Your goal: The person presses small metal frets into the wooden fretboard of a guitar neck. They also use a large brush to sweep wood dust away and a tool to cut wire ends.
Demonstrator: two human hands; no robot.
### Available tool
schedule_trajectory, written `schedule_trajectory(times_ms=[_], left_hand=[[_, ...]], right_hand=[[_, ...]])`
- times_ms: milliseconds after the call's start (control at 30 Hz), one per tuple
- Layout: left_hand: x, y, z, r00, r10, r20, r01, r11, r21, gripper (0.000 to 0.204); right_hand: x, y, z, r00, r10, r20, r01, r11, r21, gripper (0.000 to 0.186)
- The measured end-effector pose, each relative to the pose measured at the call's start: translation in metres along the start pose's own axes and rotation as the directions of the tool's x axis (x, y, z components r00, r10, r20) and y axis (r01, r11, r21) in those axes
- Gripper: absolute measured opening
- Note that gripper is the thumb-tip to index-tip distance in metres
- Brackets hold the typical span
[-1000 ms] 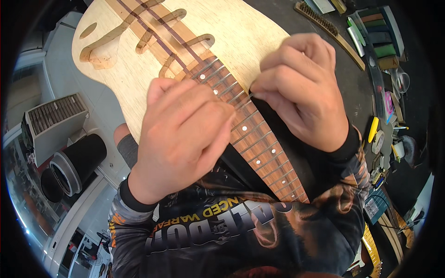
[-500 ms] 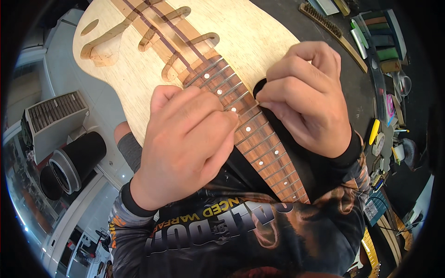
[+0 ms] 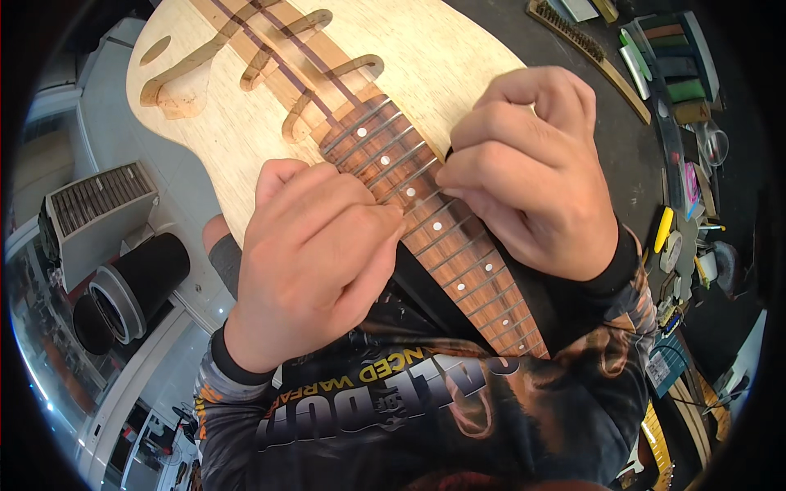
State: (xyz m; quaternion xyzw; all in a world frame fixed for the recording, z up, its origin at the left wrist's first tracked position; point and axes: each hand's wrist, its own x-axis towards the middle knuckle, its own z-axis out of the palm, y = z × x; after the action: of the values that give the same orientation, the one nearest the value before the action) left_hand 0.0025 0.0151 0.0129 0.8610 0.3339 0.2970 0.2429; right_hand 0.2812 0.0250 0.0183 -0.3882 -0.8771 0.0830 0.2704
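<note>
An unfinished electric guitar lies with its pale wooden body (image 3: 442,61) away from me and its brown fretboard (image 3: 446,254) running toward my lower right. Metal frets and white dot inlays line the board. My left hand (image 3: 315,245) is closed in a pinch at the fretboard's left edge, its fingertips low over the frets. Across the board, my right hand (image 3: 532,176) is also pinched, thumb against forefinger, at the right edge. Whatever the fingertips hold is too thin or too hidden to make out.
A long wooden wire brush (image 3: 585,57) lies on the dark bench at upper right. Nearby are a rack of coloured blocks (image 3: 675,69), a yellow-handled tool (image 3: 663,229) and other small tools. A black cylindrical bin (image 3: 135,282) is on the floor at left.
Both hands have shifted a little to the left; the right one has also moved slightly up and further over the fretboard. Both remain pinched. The guitar has barely moved.
</note>
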Motion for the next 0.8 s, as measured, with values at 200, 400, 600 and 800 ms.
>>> schedule_trajectory(times_ms=[200, 400, 600, 800], left_hand=[[-0.001, 0.002, 0.001, 0.996, 0.010, -0.084, -0.002, 0.995, 0.098, 0.024], [-0.003, 0.003, -0.001, 0.998, 0.004, -0.066, 0.001, 0.998, 0.062, 0.025], [-0.005, 0.004, -0.002, 1.000, 0.013, -0.021, -0.013, 1.000, 0.003, 0.025], [-0.007, 0.003, 0.000, 0.999, 0.004, -0.048, -0.003, 1.000, 0.016, 0.025]], right_hand=[[0.007, 0.000, 0.006, 0.999, -0.031, -0.022, 0.029, 0.998, -0.053, 0.029], [0.010, -0.002, 0.005, 1.000, -0.027, -0.011, 0.027, 0.999, -0.036, 0.028], [0.005, -0.005, 0.001, 1.000, -0.005, 0.031, 0.006, 1.000, -0.027, 0.028], [0.000, -0.004, 0.004, 0.999, -0.037, 0.029, 0.037, 0.999, 0.013, 0.029]])
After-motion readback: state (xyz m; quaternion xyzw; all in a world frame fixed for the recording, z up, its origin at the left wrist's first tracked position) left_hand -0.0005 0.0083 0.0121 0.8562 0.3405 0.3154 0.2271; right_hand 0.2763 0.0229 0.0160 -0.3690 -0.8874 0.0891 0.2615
